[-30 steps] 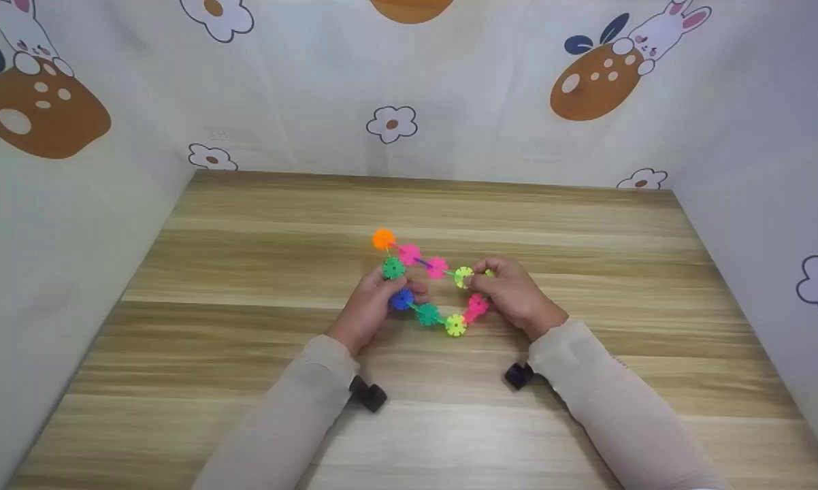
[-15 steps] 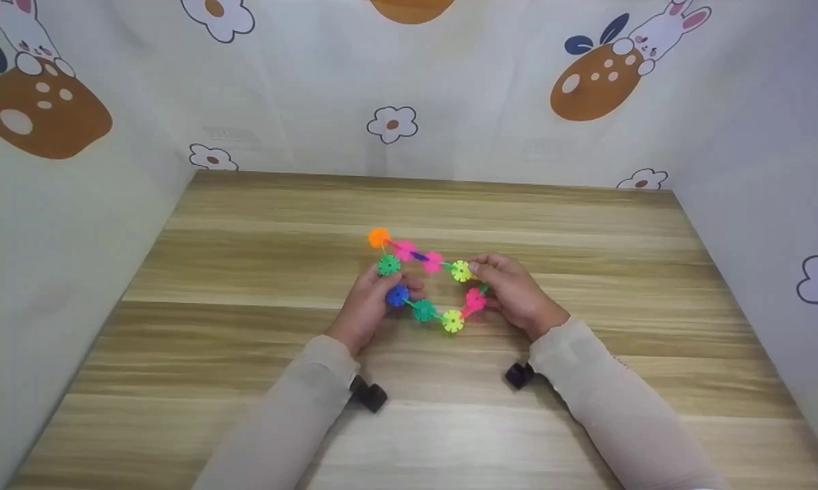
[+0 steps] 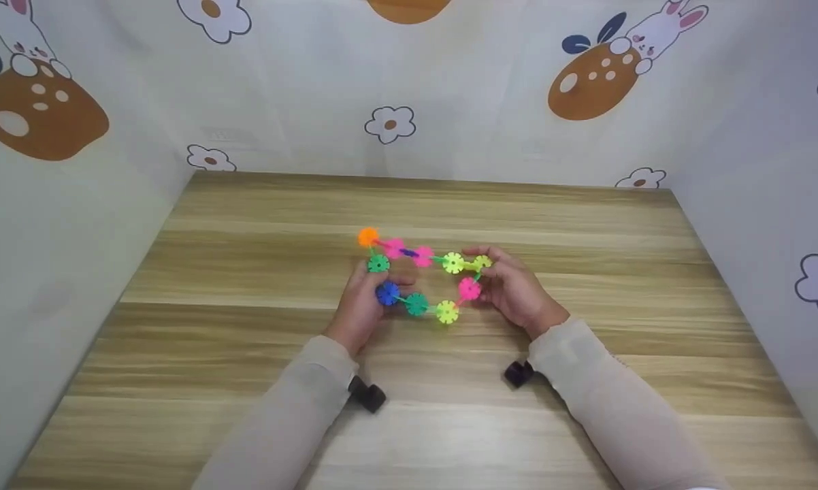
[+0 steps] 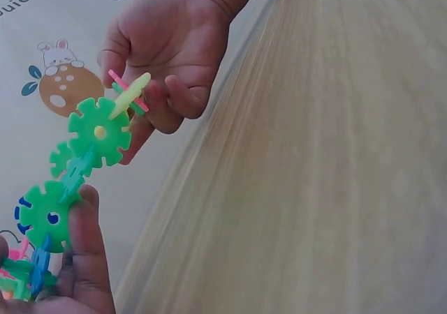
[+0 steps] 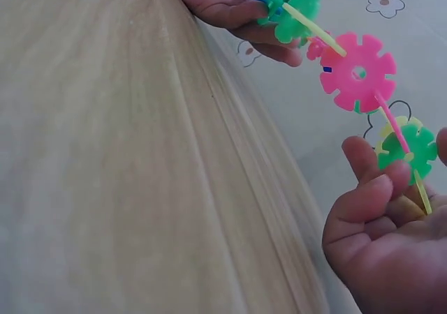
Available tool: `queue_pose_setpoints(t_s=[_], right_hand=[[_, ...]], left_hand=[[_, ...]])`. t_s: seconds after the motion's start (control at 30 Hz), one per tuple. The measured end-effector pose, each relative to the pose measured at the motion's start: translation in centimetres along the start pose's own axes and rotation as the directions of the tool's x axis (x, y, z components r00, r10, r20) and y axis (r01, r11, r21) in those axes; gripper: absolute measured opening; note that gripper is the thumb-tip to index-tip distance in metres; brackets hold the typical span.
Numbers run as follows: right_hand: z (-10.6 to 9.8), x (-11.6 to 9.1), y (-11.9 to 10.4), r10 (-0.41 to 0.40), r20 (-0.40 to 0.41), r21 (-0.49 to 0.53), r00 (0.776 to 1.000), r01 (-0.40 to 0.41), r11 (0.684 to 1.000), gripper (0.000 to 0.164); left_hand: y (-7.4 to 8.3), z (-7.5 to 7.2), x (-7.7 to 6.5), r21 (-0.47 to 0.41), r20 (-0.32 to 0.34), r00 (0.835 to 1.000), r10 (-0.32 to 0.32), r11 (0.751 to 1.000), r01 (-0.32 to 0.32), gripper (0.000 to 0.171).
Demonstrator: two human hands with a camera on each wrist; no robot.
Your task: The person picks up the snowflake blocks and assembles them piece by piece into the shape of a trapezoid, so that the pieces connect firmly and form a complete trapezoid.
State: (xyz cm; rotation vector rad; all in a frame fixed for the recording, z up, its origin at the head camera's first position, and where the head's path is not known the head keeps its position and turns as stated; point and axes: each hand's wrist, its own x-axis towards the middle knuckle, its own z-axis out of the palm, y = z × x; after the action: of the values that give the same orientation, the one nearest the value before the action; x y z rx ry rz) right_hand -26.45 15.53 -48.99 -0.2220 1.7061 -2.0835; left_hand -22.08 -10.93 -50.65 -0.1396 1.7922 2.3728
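Observation:
A ring of interlocking plastic snowflake discs (image 3: 416, 304) is held up above the table by both hands. Its orange disc (image 3: 368, 237) sits at the far left corner, followed by pink and yellow-green discs along the back. My left hand (image 3: 356, 306) grips the left side, around the blue disc (image 3: 388, 294) and a green disc (image 3: 378, 263). On the other side, my right hand (image 3: 518, 292) pinches the corner near a yellow-green disc (image 3: 481, 264) and a pink disc (image 3: 469, 289). The right wrist view shows its fingers around a green disc (image 5: 412, 153); some discs are hidden.
The wood-grain table (image 3: 246, 238) extends around both hands. Pale cloth walls (image 3: 307, 88) printed with rabbits and flowers enclose its back and sides. A small black camera is strapped at each wrist.
The ring has shifted a little leftward and up in the head view. My right thumb has slid off the back yellow-green discs, so the right corner disc now shows.

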Motion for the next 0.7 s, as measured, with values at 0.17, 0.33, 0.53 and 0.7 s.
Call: queue_pose_setpoints(t_s=[0.17, 0.33, 0.53, 0.7], right_hand=[[0.06, 0.01, -0.04, -0.047, 0.045, 0.05, 0.998, 0.044, 0.998, 0.066], [0.06, -0.09, 0.03, -0.094, 0.089, 0.074, 0.992, 0.087, 0.993, 0.065], [0.14, -0.4, -0.09, -0.135, 0.125, 0.038, 0.983, 0.132, 0.991, 0.054], [0.23, -0.53, -0.36, -0.079, 0.114, -0.071, 0.99, 0.087, 0.994, 0.057]], left_hand=[[0.03, 0.03, 0.14, -0.048, -0.01, 1.0, 0.001, 0.999, -0.001, 0.033], [0.13, 0.05, 0.23, -0.082, -0.035, 0.999, -0.004, 0.997, 0.001, 0.037], [0.28, 0.04, 0.3, -0.132, -0.064, 0.997, -0.032, 0.991, 0.023, 0.048], [0.25, 0.0, 0.32, -0.132, -0.057, 0.998, 0.005, 0.991, -0.012, 0.046]])
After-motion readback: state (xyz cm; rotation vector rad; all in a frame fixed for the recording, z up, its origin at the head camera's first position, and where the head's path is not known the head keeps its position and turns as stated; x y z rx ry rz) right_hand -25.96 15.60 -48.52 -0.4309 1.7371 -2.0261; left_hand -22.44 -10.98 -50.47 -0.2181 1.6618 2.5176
